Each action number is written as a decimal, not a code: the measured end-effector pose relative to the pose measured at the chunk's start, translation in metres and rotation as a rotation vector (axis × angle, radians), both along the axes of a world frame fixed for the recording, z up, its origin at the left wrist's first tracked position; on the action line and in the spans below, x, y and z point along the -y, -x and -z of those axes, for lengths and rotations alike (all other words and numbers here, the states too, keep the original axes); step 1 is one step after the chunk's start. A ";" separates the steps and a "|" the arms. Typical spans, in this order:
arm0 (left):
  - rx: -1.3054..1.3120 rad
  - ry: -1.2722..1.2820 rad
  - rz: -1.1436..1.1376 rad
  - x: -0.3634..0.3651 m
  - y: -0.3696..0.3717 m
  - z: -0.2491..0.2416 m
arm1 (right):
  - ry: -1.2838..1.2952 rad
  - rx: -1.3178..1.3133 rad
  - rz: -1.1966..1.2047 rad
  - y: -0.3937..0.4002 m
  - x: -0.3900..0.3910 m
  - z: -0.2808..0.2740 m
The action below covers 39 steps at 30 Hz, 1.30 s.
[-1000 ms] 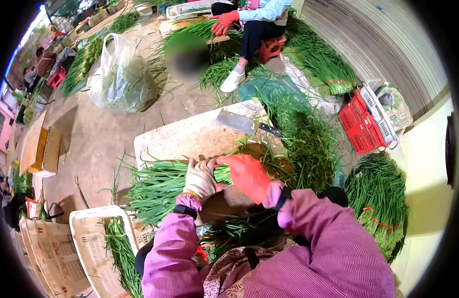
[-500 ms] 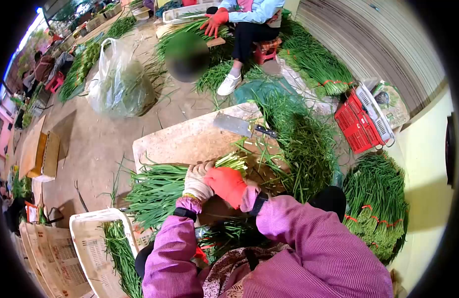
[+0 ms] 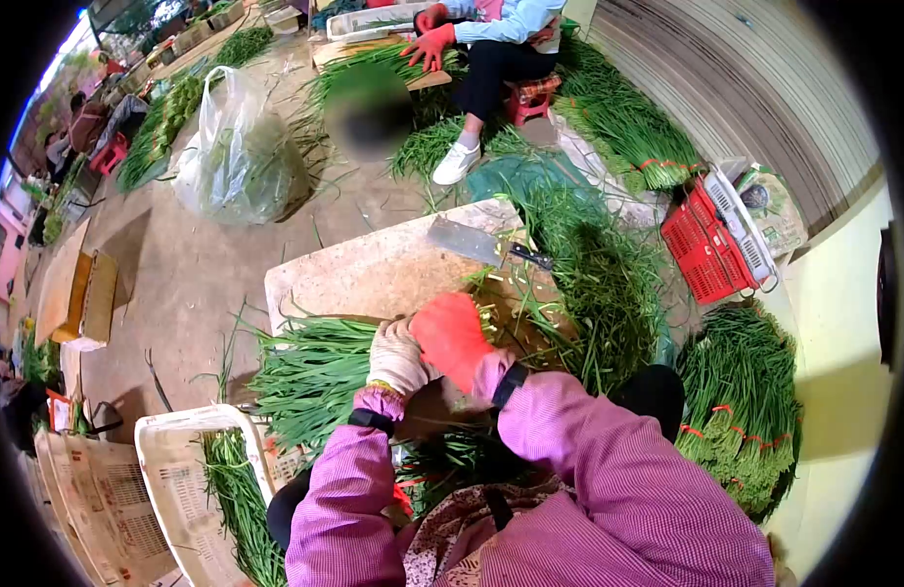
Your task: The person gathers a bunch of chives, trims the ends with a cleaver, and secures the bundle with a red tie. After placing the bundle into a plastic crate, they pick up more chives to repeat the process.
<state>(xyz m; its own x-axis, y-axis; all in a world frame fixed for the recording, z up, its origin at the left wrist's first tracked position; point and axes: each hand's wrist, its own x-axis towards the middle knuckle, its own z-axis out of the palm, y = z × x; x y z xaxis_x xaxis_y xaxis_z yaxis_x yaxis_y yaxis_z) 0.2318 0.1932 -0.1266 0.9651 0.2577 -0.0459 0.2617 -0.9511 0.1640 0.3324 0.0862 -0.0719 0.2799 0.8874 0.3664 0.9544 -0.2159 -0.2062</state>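
Observation:
My left hand (image 3: 398, 355), in a whitish glove, is closed round a bunch of long green stalks (image 3: 315, 367) whose leaves spread to the left. Pressed against it, my right hand (image 3: 452, 338) in a red glove is closed over the cut end of the same bunch, largely hiding the pale stalk ends. Both hands are at the near edge of a wooden board (image 3: 364, 269). On the board's far right part lies a cleaver (image 3: 467, 241) with a black handle, untouched.
Loose greens (image 3: 609, 293) are heaped right of the board. Tied bundles (image 3: 741, 411) and a red basket (image 3: 706, 245) stand farther right. A white crate (image 3: 193, 489) is at lower left, a plastic bag (image 3: 239, 161) at upper left. A co-worker in red gloves (image 3: 432, 47) sits opposite.
My right hand has risen slightly and now covers more of the pale stalk ends. My left hand has shifted slightly right. The co-worker's other gloved hand has come into view.

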 end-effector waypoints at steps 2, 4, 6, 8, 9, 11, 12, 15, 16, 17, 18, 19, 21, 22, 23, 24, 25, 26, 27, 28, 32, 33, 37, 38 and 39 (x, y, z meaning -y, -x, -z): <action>0.092 0.074 0.003 -0.001 0.004 0.000 | -0.063 -0.027 -0.002 0.011 0.003 0.008; 0.143 0.137 0.021 0.004 0.004 -0.016 | -0.304 -0.282 0.068 0.012 0.003 0.043; 0.174 0.124 -0.045 0.007 0.003 -0.019 | -0.359 -0.319 0.083 0.011 0.004 0.047; 0.463 0.133 -0.037 0.012 0.009 -0.018 | -0.299 -0.458 0.151 0.007 0.004 0.050; 0.589 0.136 -0.038 0.015 0.012 -0.020 | -0.289 -0.416 0.106 0.003 0.005 0.051; 0.707 0.139 -0.041 0.020 0.018 -0.021 | -0.290 -0.406 0.108 0.000 0.006 0.053; 0.667 0.225 -0.040 0.019 0.021 -0.021 | -0.291 -0.392 0.104 0.001 0.005 0.053; 0.626 0.311 0.020 0.020 0.026 -0.027 | -0.270 -0.329 0.039 -0.003 0.006 0.051; 0.628 0.316 0.077 0.021 0.026 -0.031 | -0.255 -0.277 -0.006 -0.005 0.007 0.049; 0.667 0.313 0.085 0.023 0.026 -0.035 | -0.261 -0.515 0.108 -0.003 0.004 0.051; 0.665 0.310 0.089 0.024 0.025 -0.038 | -0.267 -0.515 0.110 -0.004 0.005 0.051; 0.670 0.325 0.106 0.025 0.025 -0.040 | -0.285 -0.528 0.098 -0.005 0.006 0.051; 0.681 0.311 0.138 0.028 0.021 -0.055 | -0.362 -0.543 0.059 -0.007 0.006 0.053; 0.683 0.307 0.145 0.029 0.019 -0.055 | -0.369 -0.540 0.062 -0.008 0.007 0.054; 0.705 0.517 0.071 0.030 0.018 -0.054 | -0.370 -0.511 0.024 -0.009 0.010 0.049; 0.719 0.729 -0.006 0.031 0.017 -0.052 | -0.370 -0.485 -0.012 -0.008 0.013 0.040; 0.692 0.879 -0.082 0.027 0.015 -0.045 | -0.300 -0.476 0.014 -0.004 0.019 0.032; 0.629 1.162 -0.225 0.026 0.014 -0.043 | -0.303 -0.483 0.015 -0.003 0.023 0.033; 0.600 1.265 -0.345 0.024 0.014 -0.035 | -0.319 -0.490 -0.018 -0.004 0.025 0.037; 0.573 1.365 -0.461 0.021 0.011 -0.021 | -0.338 -0.491 -0.052 -0.007 0.025 0.041; 0.545 1.543 -0.396 0.018 0.014 0.006 | -0.379 -0.639 0.007 -0.003 0.031 0.050; 0.364 1.289 -0.335 0.009 0.012 -0.008 | -0.378 -0.650 0.006 -0.001 0.033 0.053; 0.334 0.341 0.082 0.001 0.010 -0.040 | -0.436 -0.712 -0.120 -0.006 0.032 0.062; 0.295 0.406 0.095 -0.006 0.010 -0.023 | -0.441 -0.718 -0.114 -0.007 0.032 0.065; 0.333 0.997 -0.022 -0.006 0.008 -0.013 | -0.453 -0.736 -0.096 -0.006 0.032 0.070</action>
<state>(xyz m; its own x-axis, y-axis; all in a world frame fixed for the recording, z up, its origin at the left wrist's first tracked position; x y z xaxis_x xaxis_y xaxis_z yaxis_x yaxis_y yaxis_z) 0.2238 0.1989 -0.1134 0.9634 0.2672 0.0199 0.0753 -0.3413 0.9369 0.3387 0.0545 -0.1417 0.5156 0.7318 0.4457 0.5548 0.1112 -0.8245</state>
